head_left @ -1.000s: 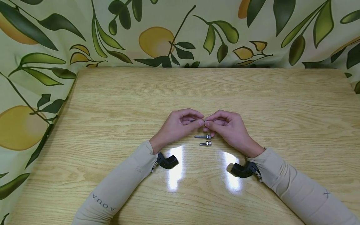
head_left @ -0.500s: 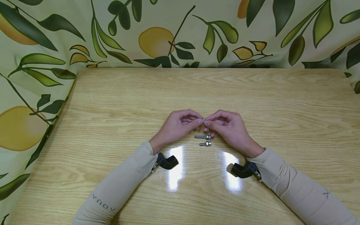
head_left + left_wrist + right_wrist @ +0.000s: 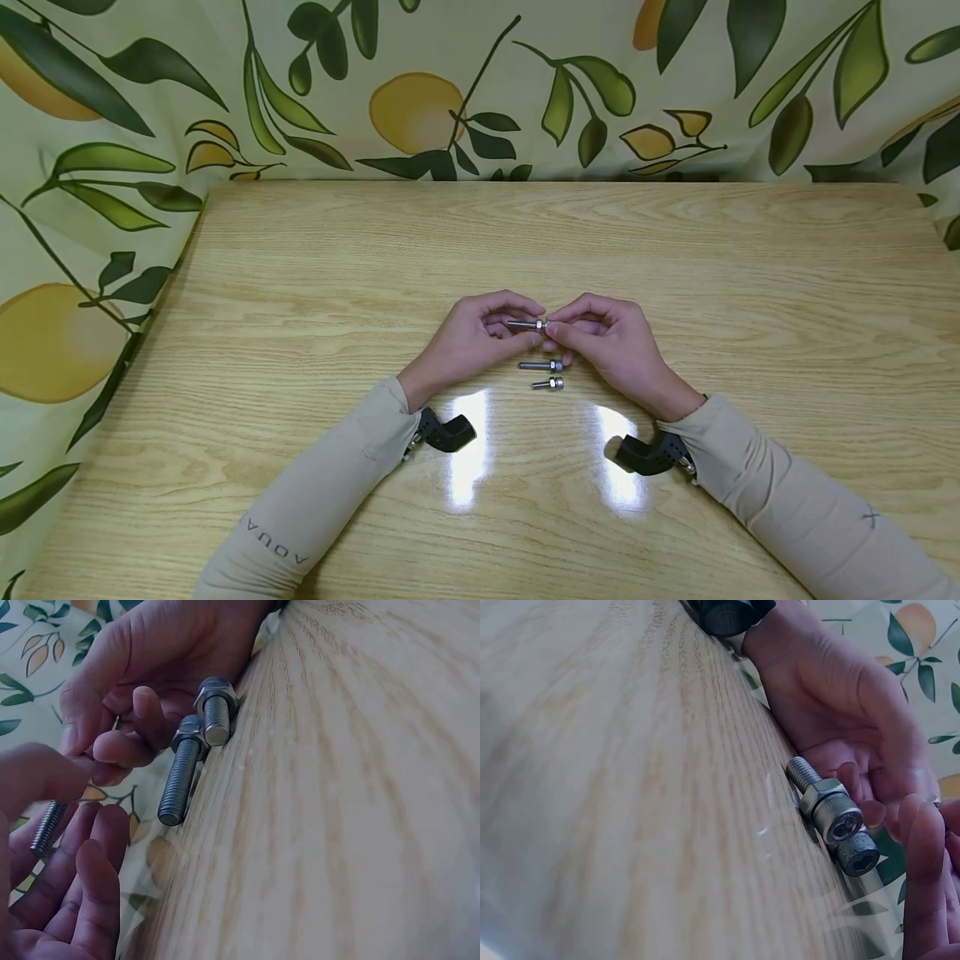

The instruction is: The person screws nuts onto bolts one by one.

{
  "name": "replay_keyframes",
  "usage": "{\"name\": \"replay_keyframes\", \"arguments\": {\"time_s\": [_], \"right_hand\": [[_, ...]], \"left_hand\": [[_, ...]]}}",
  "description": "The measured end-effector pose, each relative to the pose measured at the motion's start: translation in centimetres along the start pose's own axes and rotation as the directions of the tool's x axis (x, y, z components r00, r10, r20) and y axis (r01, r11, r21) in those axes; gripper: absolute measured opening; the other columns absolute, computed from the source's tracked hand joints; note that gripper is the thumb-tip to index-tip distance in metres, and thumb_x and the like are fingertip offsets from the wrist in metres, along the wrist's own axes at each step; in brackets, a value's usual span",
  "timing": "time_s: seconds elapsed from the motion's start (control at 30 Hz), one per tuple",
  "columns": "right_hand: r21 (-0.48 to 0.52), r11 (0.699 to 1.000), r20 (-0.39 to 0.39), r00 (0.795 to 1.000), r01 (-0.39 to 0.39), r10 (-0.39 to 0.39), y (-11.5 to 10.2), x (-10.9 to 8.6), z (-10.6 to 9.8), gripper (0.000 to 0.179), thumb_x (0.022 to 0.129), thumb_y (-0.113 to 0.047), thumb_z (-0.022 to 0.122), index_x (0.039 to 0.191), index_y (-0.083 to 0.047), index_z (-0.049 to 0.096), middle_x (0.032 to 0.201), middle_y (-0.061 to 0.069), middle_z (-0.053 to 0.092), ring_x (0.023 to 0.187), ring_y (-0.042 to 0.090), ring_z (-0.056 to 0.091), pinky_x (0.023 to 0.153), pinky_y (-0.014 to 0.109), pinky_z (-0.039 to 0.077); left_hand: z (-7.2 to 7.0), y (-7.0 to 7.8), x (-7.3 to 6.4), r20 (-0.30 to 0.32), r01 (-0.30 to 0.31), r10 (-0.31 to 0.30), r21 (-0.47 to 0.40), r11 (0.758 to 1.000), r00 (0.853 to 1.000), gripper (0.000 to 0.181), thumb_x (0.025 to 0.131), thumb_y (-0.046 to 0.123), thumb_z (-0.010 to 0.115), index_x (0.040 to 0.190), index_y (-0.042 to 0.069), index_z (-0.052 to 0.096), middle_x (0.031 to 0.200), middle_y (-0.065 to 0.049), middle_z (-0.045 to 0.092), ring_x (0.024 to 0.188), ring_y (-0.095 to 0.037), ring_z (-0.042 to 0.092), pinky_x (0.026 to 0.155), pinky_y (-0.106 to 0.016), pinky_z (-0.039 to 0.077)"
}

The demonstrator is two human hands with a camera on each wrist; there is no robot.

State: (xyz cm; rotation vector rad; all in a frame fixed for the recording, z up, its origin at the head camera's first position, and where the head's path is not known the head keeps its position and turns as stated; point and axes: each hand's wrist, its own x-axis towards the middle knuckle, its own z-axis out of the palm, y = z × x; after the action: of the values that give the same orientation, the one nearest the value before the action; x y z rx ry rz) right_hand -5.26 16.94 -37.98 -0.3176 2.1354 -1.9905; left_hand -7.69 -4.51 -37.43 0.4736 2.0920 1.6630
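Observation:
Over the middle of the table, my right hand (image 3: 611,333) pinches the head end of a metal bolt (image 3: 522,325), whose threaded shank points left. My left hand (image 3: 476,333) has thumb and fingers curled about the hex nut (image 3: 540,326) near the bolt's head; how firmly they press is unclear. The left wrist view shows the threaded end (image 3: 49,829) below my left thumb, which covers the nut there. Just below the hands lie a longer socket-head bolt (image 3: 534,366) and a shorter socket-head bolt (image 3: 542,385), each with a nut up by its head.
The wood-grain table (image 3: 337,250) spreads around both hands. A curtain (image 3: 300,92) with fruit and leaf print hangs behind it and along its left side. Black wrist cameras (image 3: 450,432) hang beneath both beige sleeves (image 3: 315,492).
My left thumb has shifted slightly down, away from the index finger, so the nut and shank of the held bolt show more fully. The right hand and the two lying bolts stay put.

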Motion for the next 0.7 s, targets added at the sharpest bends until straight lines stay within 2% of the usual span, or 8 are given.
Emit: {"name": "replay_keyframes", "arguments": {"time_s": [0.13,0.23,0.37,0.43,0.53,0.7], "right_hand": [[0.005,1.000,-0.001,1.000,-0.001,0.001,0.00,-0.01,0.03,0.018,0.090,-0.012,0.070,0.100,0.002,0.067,0.081,0.005,0.077,0.065,0.018,0.070,0.058,0.028,0.058],[0.005,1.000,-0.001,1.000,0.002,-0.002,-0.02,0.00,0.03,0.018,0.090,-0.012,0.070,0.100,0.002,0.067,0.082,0.005,0.077,0.065,0.017,0.071,0.058,0.028,0.058],[0.009,1.000,-0.001,1.000,0.004,-0.004,-0.07,-0.01,0.03,0.018,0.090,-0.012,0.070,0.100,0.003,0.067,0.082,0.006,0.077,0.065,0.016,0.071,0.058,0.028,0.058],[0.007,1.000,-0.002,1.000,0.003,-0.003,-0.08,0.00,0.05,0.018,0.090,-0.012,0.070,0.100,0.002,0.067,0.081,0.006,0.077,0.065,0.016,0.070,0.058,0.028,0.058],[0.000,1.000,-0.002,1.000,0.002,-0.002,-0.07,0.01,0.06,0.018,0.090,-0.012,0.070,0.100,0.002,0.067,0.082,0.006,0.077,0.066,0.016,0.071,0.058,0.028,0.058],[0.001,1.000,0.001,1.000,0.001,-0.001,0.02,0.03,-0.01,0.018,0.090,-0.012,0.069,0.100,0.003,0.066,0.081,0.006,0.077,0.065,0.016,0.071,0.058,0.028,0.058]], "left_hand": [[-0.01,-0.10,0.05,-0.013,0.023,-0.023,0.007,1.000,1.000,0.023,0.090,0.030,0.070,0.109,0.018,0.069,0.101,-0.003,0.074,0.085,-0.014,0.071,0.074,-0.027,0.058],[-0.01,-0.11,0.06,-0.017,0.019,-0.019,0.010,1.000,1.000,0.021,0.090,0.030,0.071,0.108,0.018,0.070,0.100,-0.002,0.074,0.084,-0.014,0.071,0.073,-0.027,0.058],[0.00,-0.09,0.08,-0.006,-0.008,0.008,0.008,1.000,1.000,0.025,0.087,0.028,0.074,0.110,0.020,0.069,0.106,0.001,0.073,0.085,-0.014,0.071,0.075,-0.028,0.059],[-0.01,-0.10,0.06,-0.011,-0.010,0.010,0.014,1.000,1.000,0.024,0.088,0.031,0.072,0.110,0.020,0.069,0.104,0.001,0.073,0.084,-0.014,0.070,0.073,-0.028,0.058],[0.00,-0.14,0.07,-0.017,-0.007,0.007,0.020,1.000,1.000,0.022,0.090,0.034,0.070,0.107,0.020,0.070,0.104,0.002,0.073,0.088,-0.012,0.070,0.077,-0.028,0.059],[0.01,-0.16,0.05,-0.001,-0.009,0.009,0.019,1.000,1.000,0.025,0.087,0.030,0.074,0.109,0.021,0.069,0.106,0.002,0.073,0.087,-0.012,0.071,0.078,-0.031,0.059]]}}
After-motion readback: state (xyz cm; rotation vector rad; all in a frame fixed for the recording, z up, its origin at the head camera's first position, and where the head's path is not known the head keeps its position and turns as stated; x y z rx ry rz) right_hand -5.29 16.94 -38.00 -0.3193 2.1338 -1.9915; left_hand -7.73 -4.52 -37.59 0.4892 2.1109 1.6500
